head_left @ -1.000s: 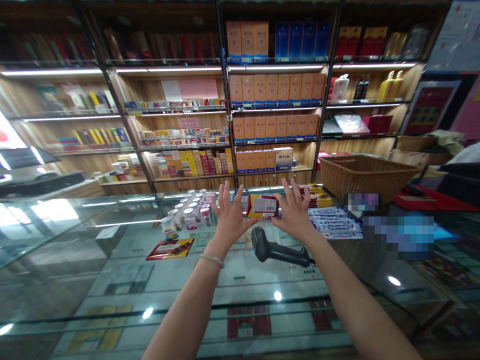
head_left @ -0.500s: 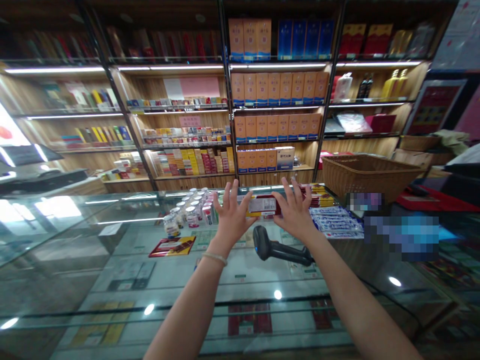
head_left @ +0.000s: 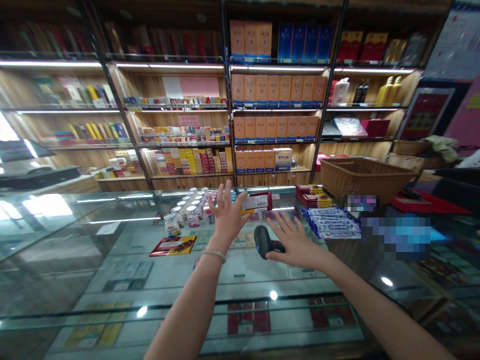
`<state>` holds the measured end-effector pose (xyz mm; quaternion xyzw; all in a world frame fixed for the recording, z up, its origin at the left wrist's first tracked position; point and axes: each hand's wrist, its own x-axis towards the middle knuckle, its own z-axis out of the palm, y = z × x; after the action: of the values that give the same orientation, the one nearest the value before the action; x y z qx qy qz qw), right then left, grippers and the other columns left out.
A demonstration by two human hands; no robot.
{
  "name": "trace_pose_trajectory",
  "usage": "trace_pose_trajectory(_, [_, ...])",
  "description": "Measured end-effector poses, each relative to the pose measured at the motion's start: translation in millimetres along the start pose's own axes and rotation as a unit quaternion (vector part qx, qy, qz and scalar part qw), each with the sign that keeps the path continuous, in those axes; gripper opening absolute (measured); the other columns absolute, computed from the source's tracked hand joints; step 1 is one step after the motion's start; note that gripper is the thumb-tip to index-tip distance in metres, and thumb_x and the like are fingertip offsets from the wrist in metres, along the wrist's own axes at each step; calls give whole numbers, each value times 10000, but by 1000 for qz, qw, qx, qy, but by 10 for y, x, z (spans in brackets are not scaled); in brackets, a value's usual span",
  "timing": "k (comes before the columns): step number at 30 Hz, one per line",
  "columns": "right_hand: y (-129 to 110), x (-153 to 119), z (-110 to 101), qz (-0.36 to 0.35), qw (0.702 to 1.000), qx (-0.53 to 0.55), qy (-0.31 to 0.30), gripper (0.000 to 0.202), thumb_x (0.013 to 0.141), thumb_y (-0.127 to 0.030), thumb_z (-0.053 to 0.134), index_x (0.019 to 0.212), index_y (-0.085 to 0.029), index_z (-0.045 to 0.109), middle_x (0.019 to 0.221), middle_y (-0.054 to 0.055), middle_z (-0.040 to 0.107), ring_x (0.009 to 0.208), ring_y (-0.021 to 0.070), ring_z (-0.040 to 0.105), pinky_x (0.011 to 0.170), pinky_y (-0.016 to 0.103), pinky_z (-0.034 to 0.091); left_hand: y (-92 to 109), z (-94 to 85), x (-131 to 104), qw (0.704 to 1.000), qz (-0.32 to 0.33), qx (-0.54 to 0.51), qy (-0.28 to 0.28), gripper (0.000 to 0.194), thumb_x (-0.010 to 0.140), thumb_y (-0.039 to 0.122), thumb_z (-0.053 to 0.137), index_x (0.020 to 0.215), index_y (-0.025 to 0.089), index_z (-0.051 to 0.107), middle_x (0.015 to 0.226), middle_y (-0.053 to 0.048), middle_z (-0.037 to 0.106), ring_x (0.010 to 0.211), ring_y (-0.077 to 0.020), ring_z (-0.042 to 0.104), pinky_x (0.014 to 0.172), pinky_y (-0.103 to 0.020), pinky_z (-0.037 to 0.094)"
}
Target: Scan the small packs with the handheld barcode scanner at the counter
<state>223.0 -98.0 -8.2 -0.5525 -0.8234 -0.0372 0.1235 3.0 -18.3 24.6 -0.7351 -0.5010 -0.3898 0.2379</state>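
Note:
A chocolate bar (head_left: 257, 202) in a red and yellow wrapper is held up over the glass counter, barcode label facing me. My left hand (head_left: 228, 215) pinches its left end between thumb and forefinger, the other fingers spread. My right hand (head_left: 296, 242) is open above a black barcode scanner (head_left: 263, 242), covering most of its handle; contact cannot be made out. Another chocolate bar (head_left: 173, 245) lies flat on the glass, left of my left wrist.
Several lidded jars (head_left: 187, 207) stand behind my left hand. Stacked chocolate bars (head_left: 313, 196) and blue-white packets (head_left: 330, 223) lie to the right, before a wicker basket (head_left: 363, 175). Boxed goods fill the back shelves (head_left: 275, 130). Wares show beneath the glass counter (head_left: 168, 280).
My right hand has let go of the chocolate bar's right end and come down and nearer, over the scanner handle. The left hand keeps the bar, now slightly tilted.

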Motion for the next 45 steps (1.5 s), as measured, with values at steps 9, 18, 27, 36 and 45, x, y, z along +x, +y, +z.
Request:
trace_pose_trajectory(9, [-74, -154, 238, 12, 998, -19, 65, 513, 843, -506, 697, 1255, -203, 656, 1650, 186, 331, 1566, 394, 171, 1201, 704, 132, -15, 32, -19, 1000, -11, 8, -11, 667, 694, 428, 867, 1313, 340, 633, 1704, -115, 229, 1563, -396, 185, 1232, -674, 5])
trace_pose_trajectory(18, [-4, -171, 120, 18, 984, 62, 165, 331, 771, -241, 644, 1096, -175, 649, 1393, 164, 633, 1287, 322, 594, 1044, 466, 475, -53, 69, -36, 1000, -19, 13, -16, 669, 695, 434, 868, 1318, 351, 637, 1698, -124, 242, 1555, -403, 202, 1222, -677, 19])
trace_pose_trajectory(27, [-100, -261, -29, 105, 984, 85, 119, 393, 806, -325, 667, 1183, -237, 599, 957, 48, 783, 842, 283, 752, 669, 305, 445, -81, 112, -49, 999, -20, 26, -25, 706, 672, 464, 880, 1325, 351, 637, 1693, -127, 255, 1547, -407, 215, 1220, -669, 23])
trace_pose_trajectory(36, [-119, -254, -31, 134, 983, 53, 115, 279, 830, -375, 670, 1072, -246, 616, 860, 44, 782, 760, 277, 750, 599, 287, 385, -74, 100, -52, 999, -23, 15, -25, 635, 732, 463, 828, 1326, 347, 635, 1684, -123, 279, 1546, -403, 222, 1223, -665, 21])
trace_pose_trajectory(45, [-46, -244, 13, 133, 979, 85, 132, 318, 850, -316, 606, 1154, -224, 623, 1001, 74, 777, 899, 290, 745, 704, 336, 492, -64, 90, -45, 999, -24, 20, -28, 699, 679, 436, 875, 1328, 352, 631, 1684, -132, 272, 1545, -403, 219, 1217, -675, 36])
